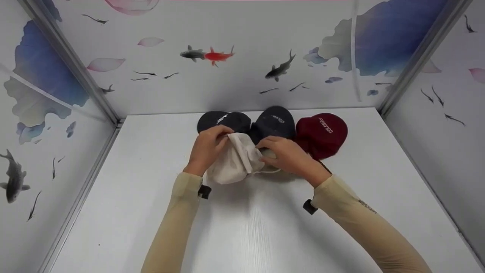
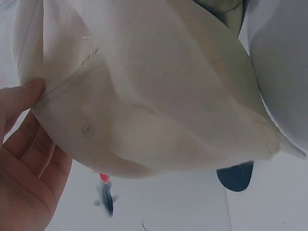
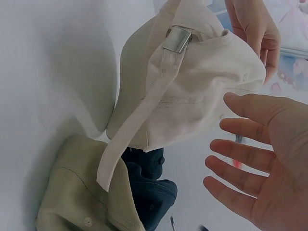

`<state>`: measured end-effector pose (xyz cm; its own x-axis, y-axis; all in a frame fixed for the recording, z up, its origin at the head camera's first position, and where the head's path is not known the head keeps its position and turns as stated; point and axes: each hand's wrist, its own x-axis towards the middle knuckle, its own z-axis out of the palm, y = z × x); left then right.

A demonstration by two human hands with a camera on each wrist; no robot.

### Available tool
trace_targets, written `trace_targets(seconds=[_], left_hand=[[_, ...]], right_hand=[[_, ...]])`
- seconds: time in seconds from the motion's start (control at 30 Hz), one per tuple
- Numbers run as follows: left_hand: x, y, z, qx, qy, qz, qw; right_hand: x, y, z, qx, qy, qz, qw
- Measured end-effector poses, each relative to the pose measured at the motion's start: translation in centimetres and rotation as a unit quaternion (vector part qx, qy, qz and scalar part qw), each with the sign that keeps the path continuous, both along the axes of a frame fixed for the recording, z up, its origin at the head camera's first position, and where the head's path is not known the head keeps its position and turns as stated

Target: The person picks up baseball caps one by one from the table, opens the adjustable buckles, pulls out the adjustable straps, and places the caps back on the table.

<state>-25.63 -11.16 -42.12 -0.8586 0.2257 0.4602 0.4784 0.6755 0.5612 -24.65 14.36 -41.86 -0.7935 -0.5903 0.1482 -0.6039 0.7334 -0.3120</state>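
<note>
A cream cap [image 1: 232,165] is raised over the table, its crown sagging and creased. My left hand [image 1: 206,148] pinches its edge between thumb and fingers, as the left wrist view shows close up. The cap's back strap [image 3: 137,125] hangs loose from a metal buckle [image 3: 177,39]. My right hand [image 3: 255,159] is beside the cream cap, fingers spread and apart from it, with nothing in its grasp. Below the strap's end sits a khaki cap [image 3: 77,187], mostly hidden behind my right hand in the head view.
Along the back of the white table [image 1: 125,212] lie a black cap [image 1: 207,122], a dark navy cap [image 1: 276,123] and a dark red cap [image 1: 322,136]. Printed panels [image 1: 242,87] wall the table at the back and both sides.
</note>
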Motion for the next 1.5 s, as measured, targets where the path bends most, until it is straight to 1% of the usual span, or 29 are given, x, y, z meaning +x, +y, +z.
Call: trace_targets(seconds=[0.13, 0.33, 0.43, 0.57, 0.73, 0.8, 0.87, 0.93, 1.07, 1.13, 1.2, 1.3, 1.37, 1.4, 1.5], left_hand=[[0.2, 0.4, 0.2, 0.013, 0.001, -0.011, 0.9999], [0.8, 1.3, 0.6, 0.036, -0.02, -0.032, 0.9986], [1.0, 1.8, 0.7, 0.038, -0.021, -0.042, 0.9982], [1.2, 2.3, 0.9, 0.029, -0.012, -0.044, 0.9985], [1.4, 2.8, 1.1, 0.025, -0.012, -0.043, 0.9987], [1.5, 3.0, 1.2, 0.027, -0.015, -0.046, 0.9984], [1.6, 3.1, 1.3, 0.028, -0.017, -0.051, 0.9982], [1.7, 3.2, 1.4, 0.025, -0.019, -0.054, 0.9981], [1.9, 3.1, 1.4, 0.018, -0.022, -0.048, 0.9984], [1.8, 2.9, 1.3, 0.015, -0.023, -0.042, 0.9987], [1.8, 2.7, 1.2, 0.014, -0.022, -0.037, 0.999], [1.6, 2.3, 1.1, 0.01, -0.026, -0.028, 0.9992], [1.5, 2.0, 1.0, 0.005, -0.03, -0.015, 0.9994], [1.4, 1.8, 1.0, 0.001, -0.034, -0.006, 0.9994], [1.5, 1.3, 0.8, -0.012, -0.047, 0.025, 0.9985]], right_hand=[[0.3, -0.2, -0.2, -0.004, 0.006, 0.01, 0.9999], [0.6, -0.6, -0.7, -0.023, 0.041, 0.031, 0.9984], [0.7, -0.6, -1.0, -0.043, 0.061, 0.045, 0.9963], [0.7, -0.5, -1.5, -0.065, 0.091, 0.06, 0.9919], [0.9, -0.5, -2.1, -0.063, 0.131, 0.061, 0.9875], [0.9, -0.5, -2.3, -0.063, 0.137, 0.059, 0.9868], [1.0, -0.6, -2.4, -0.069, 0.129, 0.061, 0.9874], [1.0, -0.6, -2.5, -0.079, 0.111, 0.066, 0.9885], [1.1, -0.5, -2.5, -0.114, 0.07, 0.079, 0.9878], [1.2, -0.4, -2.4, -0.142, 0.04, 0.084, 0.9855], [1.3, -0.3, -2.3, -0.174, -0.01, 0.085, 0.9811], [1.4, -0.1, -2.0, -0.213, -0.084, 0.069, 0.971], [1.5, 0.0, -1.8, -0.23, -0.115, 0.049, 0.9652], [1.6, 0.0, -1.7, -0.235, -0.121, 0.039, 0.9635], [1.6, 0.0, -1.5, -0.248, -0.122, 0.015, 0.961]])
